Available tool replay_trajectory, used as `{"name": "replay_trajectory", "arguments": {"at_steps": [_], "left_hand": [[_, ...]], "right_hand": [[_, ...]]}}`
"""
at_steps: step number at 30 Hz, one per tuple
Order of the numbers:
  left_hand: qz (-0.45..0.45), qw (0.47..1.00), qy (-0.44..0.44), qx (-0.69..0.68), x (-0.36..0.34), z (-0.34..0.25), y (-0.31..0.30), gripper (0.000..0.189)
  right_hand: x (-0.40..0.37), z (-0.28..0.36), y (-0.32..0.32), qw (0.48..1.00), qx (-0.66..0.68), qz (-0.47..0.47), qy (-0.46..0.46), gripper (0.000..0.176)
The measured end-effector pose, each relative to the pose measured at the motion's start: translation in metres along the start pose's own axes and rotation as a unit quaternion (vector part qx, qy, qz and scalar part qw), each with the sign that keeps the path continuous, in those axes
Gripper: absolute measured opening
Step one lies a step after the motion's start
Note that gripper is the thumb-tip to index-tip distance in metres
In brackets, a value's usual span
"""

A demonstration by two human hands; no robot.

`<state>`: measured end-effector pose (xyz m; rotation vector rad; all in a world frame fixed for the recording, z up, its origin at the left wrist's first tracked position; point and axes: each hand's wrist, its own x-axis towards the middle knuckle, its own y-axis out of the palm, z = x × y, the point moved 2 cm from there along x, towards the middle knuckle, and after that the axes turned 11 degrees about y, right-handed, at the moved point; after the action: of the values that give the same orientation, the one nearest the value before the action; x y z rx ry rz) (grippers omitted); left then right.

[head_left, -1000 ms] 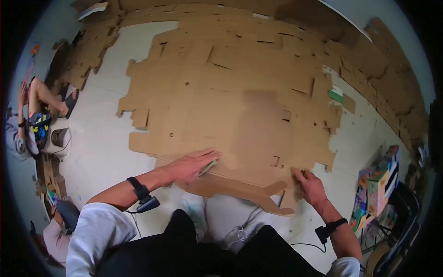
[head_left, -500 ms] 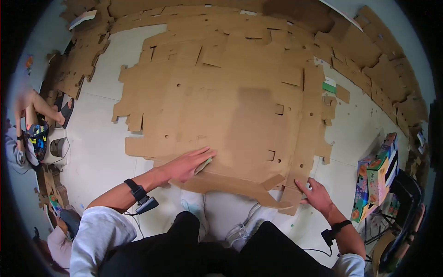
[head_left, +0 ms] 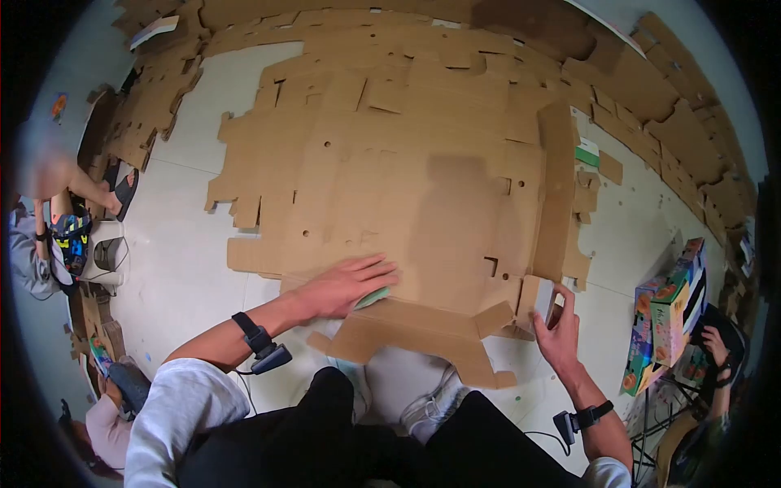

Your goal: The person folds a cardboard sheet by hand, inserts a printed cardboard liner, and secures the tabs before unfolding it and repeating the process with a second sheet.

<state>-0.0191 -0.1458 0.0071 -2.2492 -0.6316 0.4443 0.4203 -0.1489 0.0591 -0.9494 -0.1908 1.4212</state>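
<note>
A large flattened cardboard box (head_left: 407,187) lies on the floor in front of me. My left hand (head_left: 354,285) rests flat on its near part, fingers stretched out. A pale green edge (head_left: 373,298) shows beneath that palm; what it belongs to is hidden. Below it, the near flap (head_left: 415,321) is folded toward my feet. At the near right corner, my right hand (head_left: 560,329) grips a small raised end flap (head_left: 533,294), thumb on the near side and fingers behind. The long right side panel (head_left: 555,195) stands up along its crease.
Colourful printed boxes (head_left: 671,317) stand at the right, near another person's hand (head_left: 716,346). A seated person's sandalled foot (head_left: 124,195) is at the left. More cardboard (head_left: 683,138) lines the far and right edges. My shoes (head_left: 431,398) are close to the near flap.
My right hand has lifted the right side panel and its end flap from lying flat to upright. My left hand has slid slightly right. The near flap has dropped toward my feet.
</note>
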Motion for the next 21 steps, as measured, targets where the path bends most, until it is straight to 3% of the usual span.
{"name": "replay_trajectory", "arguments": {"at_steps": [2, 5, 6, 9, 13, 16, 19, 21], "left_hand": [[-0.003, 1.0, 0.005, -0.005, 0.004, 0.0, 0.002, 0.072], [-0.011, 1.0, -0.001, -0.021, 0.015, 0.01, 0.012, 0.072], [-0.009, 1.0, -0.009, -0.005, 0.018, 0.017, 0.01, 0.074], [-0.029, 0.999, -0.006, 0.019, 0.015, 0.025, 0.019, 0.075], [-0.038, 0.999, 0.004, 0.021, 0.016, 0.025, 0.02, 0.08], [-0.036, 0.996, -0.079, 0.013, 0.008, 0.014, 0.015, 0.082], [-0.059, 0.968, -0.242, 0.035, -0.02, -0.006, 0.011, 0.084], [-0.065, 0.948, -0.302, 0.079, -0.047, -0.005, 0.018, 0.078]], "right_hand": [[-0.002, 0.026, -0.004, 0.999, 0.0, 0.005, -0.037, 0.032], [-0.004, 0.049, -0.006, 0.984, -0.097, 0.088, -0.122, 0.027], [-0.002, 0.052, 0.001, 0.969, -0.118, 0.085, -0.201, 0.021], [-0.002, 0.071, 0.01, 0.958, -0.139, 0.208, -0.14, 0.015], [0.015, 0.086, 0.056, 0.915, -0.216, 0.277, -0.201, 0.029], [0.04, 0.088, 0.082, 0.871, -0.323, 0.31, -0.202, 0.033], [0.037, 0.094, 0.086, 0.877, -0.307, 0.31, -0.201, 0.035], [0.038, 0.089, 0.083, 0.881, -0.306, 0.31, -0.185, 0.035]]}}
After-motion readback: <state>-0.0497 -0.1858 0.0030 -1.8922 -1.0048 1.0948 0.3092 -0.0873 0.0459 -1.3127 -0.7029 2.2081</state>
